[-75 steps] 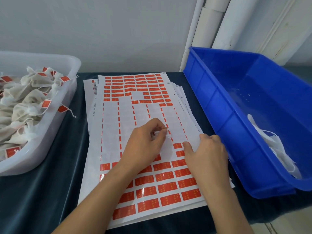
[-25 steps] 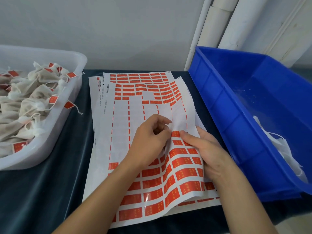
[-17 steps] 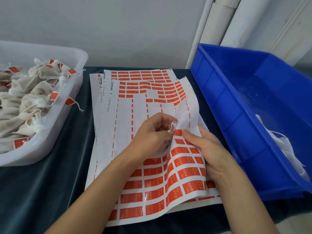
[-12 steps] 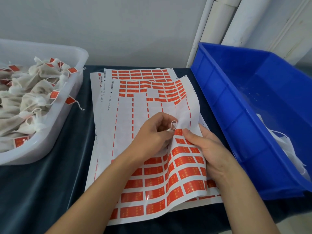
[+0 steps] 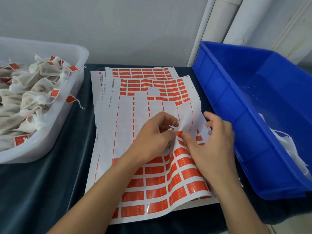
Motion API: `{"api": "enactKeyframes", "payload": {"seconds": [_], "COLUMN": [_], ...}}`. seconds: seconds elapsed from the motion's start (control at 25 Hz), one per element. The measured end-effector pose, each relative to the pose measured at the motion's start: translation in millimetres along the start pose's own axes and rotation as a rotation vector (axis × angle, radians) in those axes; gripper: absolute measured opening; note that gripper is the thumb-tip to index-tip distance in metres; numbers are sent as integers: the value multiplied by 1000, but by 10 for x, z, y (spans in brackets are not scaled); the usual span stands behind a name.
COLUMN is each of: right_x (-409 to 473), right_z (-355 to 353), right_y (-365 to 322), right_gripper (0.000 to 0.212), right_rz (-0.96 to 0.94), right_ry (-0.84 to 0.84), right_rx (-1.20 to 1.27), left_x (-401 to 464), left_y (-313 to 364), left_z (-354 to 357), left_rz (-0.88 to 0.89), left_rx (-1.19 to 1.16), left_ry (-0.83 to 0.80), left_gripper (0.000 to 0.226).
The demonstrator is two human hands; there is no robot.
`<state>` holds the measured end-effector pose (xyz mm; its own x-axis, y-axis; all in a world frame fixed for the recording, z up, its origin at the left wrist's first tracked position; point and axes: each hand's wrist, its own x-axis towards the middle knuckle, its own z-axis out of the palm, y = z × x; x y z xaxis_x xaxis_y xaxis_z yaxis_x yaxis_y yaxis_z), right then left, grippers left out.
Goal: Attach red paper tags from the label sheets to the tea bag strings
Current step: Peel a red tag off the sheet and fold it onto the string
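A stack of label sheets (image 5: 125, 119) lies on the dark cloth; the top sheet has rows of red tags (image 5: 154, 182) at its near end and far end, with a peeled white area between. My left hand (image 5: 152, 139) pinches a looped white tea bag string (image 5: 174, 126) just over the sheet's middle. My right hand (image 5: 212, 146) lies beside it with fingers spread. Its thumb presses on the buckled right part of the sheet, next to a red tag (image 5: 179, 133). Any tea bag on the string is hidden.
A white plastic tub (image 5: 55, 132) at the left holds several cloth tea bags (image 5: 32, 97) with red tags on their strings. A large blue bin (image 5: 224, 105) stands at the right with white pieces (image 5: 287, 146) in its near corner. White pipes (image 5: 204, 29) rise behind.
My right hand has let go of the sheet's lifted right edge and its fingers now spread above it. The sheet has dropped lower. My left hand keeps its hold on the string.
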<state>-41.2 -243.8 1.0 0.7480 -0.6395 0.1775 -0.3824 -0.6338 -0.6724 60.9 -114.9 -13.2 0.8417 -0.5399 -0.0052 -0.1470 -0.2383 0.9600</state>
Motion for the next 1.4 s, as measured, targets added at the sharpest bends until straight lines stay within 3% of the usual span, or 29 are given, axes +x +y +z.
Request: {"api": "enactKeyframes", "payload": {"seconds": [0.12, 0.2, 0.6, 0.96, 1.4], "right_x": [-109, -143, -210, 122, 202], "right_z": [-24, -57, -121, -95, -117], "right_y": [13, 18, -24, -256, -164], "right_gripper": [24, 17, 26, 29, 29], "right_rz": [2, 17, 79, 30, -53], "right_ry": [-106, -135, -184, -274, -304], "right_rx": [110, 124, 149, -151, -232], "left_x": [-17, -32, -60, -45, -44], "left_y": [2, 18, 17, 0, 14], "left_z": [13, 21, 33, 15, 19], "left_rz": [23, 31, 79, 95, 69], "left_rx": [26, 47, 153, 110, 93], "left_ry": [-4, -9, -41, -71, -66], "left_gripper": [17, 13, 10, 15, 15]}}
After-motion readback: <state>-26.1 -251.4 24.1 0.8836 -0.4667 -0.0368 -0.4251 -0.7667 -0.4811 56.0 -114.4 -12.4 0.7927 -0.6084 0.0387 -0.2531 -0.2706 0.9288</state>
